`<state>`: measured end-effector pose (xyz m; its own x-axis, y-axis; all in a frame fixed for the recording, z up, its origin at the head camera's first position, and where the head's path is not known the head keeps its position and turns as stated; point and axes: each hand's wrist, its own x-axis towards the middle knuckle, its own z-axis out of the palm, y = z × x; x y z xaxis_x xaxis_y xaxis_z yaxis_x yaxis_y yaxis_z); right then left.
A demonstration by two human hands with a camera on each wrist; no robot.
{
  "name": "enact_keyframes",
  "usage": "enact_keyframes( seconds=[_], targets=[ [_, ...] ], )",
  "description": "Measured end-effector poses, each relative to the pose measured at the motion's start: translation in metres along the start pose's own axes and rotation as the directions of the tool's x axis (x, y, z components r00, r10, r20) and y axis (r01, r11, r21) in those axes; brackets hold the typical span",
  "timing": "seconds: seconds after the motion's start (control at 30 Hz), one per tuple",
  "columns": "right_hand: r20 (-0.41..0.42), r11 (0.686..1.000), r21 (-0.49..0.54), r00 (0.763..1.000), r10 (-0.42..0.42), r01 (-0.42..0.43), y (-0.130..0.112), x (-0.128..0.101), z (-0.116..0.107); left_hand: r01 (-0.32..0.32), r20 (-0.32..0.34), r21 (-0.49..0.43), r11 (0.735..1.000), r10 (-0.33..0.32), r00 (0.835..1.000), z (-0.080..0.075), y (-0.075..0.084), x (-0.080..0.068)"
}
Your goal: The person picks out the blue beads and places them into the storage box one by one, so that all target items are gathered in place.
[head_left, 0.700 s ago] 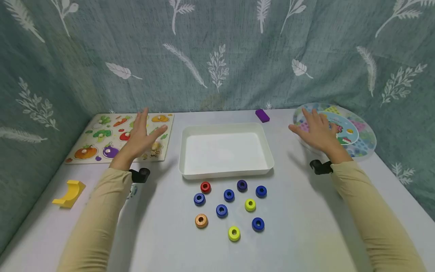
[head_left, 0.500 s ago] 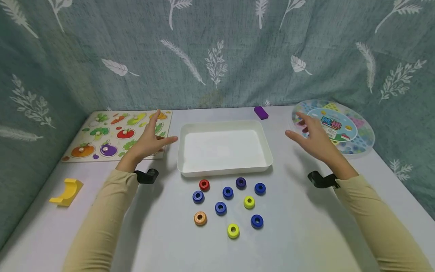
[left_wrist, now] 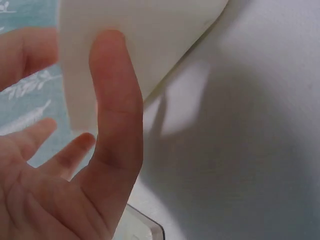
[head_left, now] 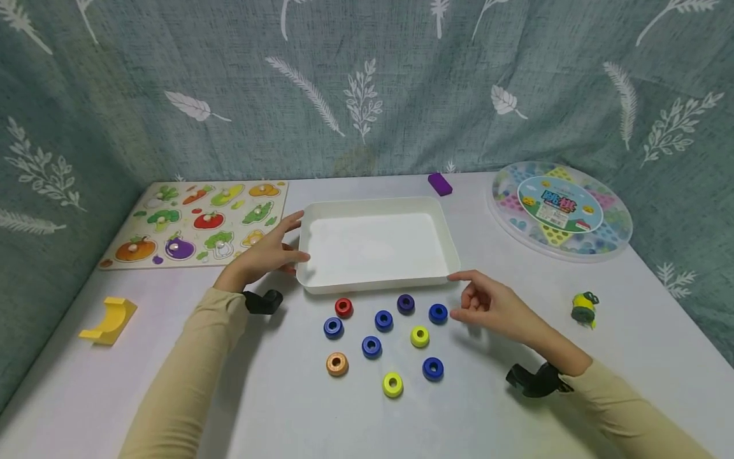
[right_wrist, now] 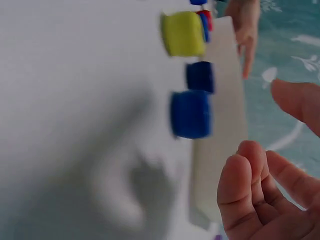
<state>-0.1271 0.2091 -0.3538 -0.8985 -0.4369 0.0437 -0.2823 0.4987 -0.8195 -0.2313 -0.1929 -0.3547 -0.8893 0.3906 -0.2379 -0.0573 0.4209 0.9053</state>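
A shallow white tray (head_left: 378, 280) stands mid-table. My left hand (head_left: 266, 255) is at its left side, fingers spread and thumb at the rim; in the left wrist view, a digit overlaps the tray's wall (left_wrist: 150, 45), but contact is unclear. My right hand (head_left: 496, 306) hovers by the tray's near right corner. Its index finger and thumb are apart, its other fingers bent, with nothing between them. Just left of that thumb lies a blue ring (head_left: 438, 313). Several other rings lie before the tray, including a red ring (head_left: 344, 308), an orange ring (head_left: 337, 364) and a yellow ring (head_left: 392, 385).
A vegetable puzzle board (head_left: 197, 220) lies at back left, with a yellow curved block (head_left: 110, 320) nearer. A purple block (head_left: 440, 184) lies behind the tray. At right are a round clear bead box (head_left: 510, 217) and a small green-yellow toy (head_left: 584, 309). A leaf-print curtain (head_left: 229, 83) hangs behind.
My left hand has moved right from over the puzzle board to the tray's left side. My right hand has come left and nearer, away from the round box, uncovering the small toy.
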Motion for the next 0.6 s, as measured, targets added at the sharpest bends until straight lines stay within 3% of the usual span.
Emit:
enact_keyframes(
  seconds=[0.27,0.6],
  targets=[
    [0.133,1.0,0.012,0.991,0.014,-0.016,0.016,0.006,0.016,0.022,0.027,-0.016,1.0,-0.021,0.999,0.002,-0.002,0.001],
    [0.155,1.0,0.01,0.988,0.016,-0.017,0.017,0.014,0.02,0.039,0.03,-0.023,0.999,-0.038,0.999,0.0,-0.003,0.002]
  ],
)
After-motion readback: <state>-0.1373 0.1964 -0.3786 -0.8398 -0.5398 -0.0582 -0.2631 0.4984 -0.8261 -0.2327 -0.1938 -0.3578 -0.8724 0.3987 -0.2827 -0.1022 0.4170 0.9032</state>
